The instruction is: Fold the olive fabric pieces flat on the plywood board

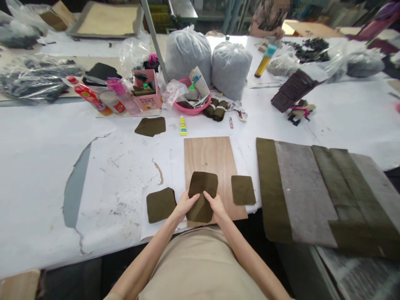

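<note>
An olive-green fabric piece is held up over a wooden board. My left hand grips its left edge, thumb on top and fingers hidden beneath. On the opposite edge my right hand pinches it the same way. The two thumbs point toward each other, and the cloth bends slightly between them. To the left lies a stack of similar olive pieces. Another olive piece rests at the board's right edge.
Large olive and grey fabric panels lie at right. Farther back are more olive pieces, a yellow glue tube, a pink basket, a pink box, bottles and two stuffed plastic bags. A person is across the table.
</note>
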Available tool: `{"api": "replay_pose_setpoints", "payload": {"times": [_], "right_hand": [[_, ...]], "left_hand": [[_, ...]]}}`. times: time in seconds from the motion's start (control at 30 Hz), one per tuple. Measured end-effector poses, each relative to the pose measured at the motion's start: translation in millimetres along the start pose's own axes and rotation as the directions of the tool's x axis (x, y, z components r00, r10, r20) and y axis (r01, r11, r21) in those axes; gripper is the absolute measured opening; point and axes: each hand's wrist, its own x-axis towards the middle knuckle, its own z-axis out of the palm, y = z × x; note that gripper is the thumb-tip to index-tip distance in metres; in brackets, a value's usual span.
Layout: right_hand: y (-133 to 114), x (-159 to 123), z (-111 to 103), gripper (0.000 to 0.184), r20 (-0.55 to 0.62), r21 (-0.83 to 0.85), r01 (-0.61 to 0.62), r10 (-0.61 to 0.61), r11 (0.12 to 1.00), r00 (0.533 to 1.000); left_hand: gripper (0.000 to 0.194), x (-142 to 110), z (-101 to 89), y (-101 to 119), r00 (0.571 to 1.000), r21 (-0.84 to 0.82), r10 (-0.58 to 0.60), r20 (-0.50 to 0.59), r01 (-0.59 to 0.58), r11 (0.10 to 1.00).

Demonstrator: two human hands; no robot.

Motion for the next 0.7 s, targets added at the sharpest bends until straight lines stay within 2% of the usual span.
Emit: {"api": "replay_pose_setpoints", "payload": {"times": [0.1,0.23,0.3,0.37,0.43,0.53,0.6,0.7], "right_hand": [[-8.2,24.3,-8.6,0.040,0.017,-0.084,0.022,-0.020,0.996,1.000],[-16.8,69.8,-20.2,0.034,0.013,-0.269,0.114,-0.115,0.956,0.993],[-18.1,88.8,-24.9,0.029,0.001,-0.327,0.154,-0.162,0.932,0.987],[-18.8,100.1,-28.9,0.023,-0.031,-0.449,0.227,-0.269,0.864,0.963],[-20.6,103.0,-31.6,0.024,-0.028,-0.651,0.303,-0.420,0.696,0.907],[-26.2,96.8,-29.8,0.042,0.062,-0.871,0.325,-0.572,0.369,0.818],[-28.5,90.9,-23.7,0.046,0.177,-0.918,0.351,-0.597,0.187,0.782],[-20.9,84.8,-12.8,0.039,0.433,-0.867,0.499,-0.485,0.007,0.759]], "left_hand": [[0.038,17.4,0.9,1.1,0.994,0.021,0.081,-0.074,-0.079,0.997],[0.029,55.7,-3.2,1.9,0.974,0.104,0.185,-0.134,-0.172,0.980],[0.025,72.5,-7.7,-1.1,0.959,0.235,0.225,-0.170,-0.183,0.955],[0.024,81.9,-11.9,-5.8,0.941,0.424,0.268,-0.207,-0.161,0.891],[0.026,82.9,-14.6,-9.8,0.926,0.598,0.290,-0.241,-0.093,0.796],[0.036,76.0,-17.2,-9.2,0.898,0.766,0.320,-0.302,0.029,0.642],[0.039,74.6,-20.3,-2.7,0.875,0.823,0.366,-0.316,0.060,0.565],[0.024,88.6,-28.9,14.8,0.859,0.872,0.455,-0.235,-0.021,0.489]]}}
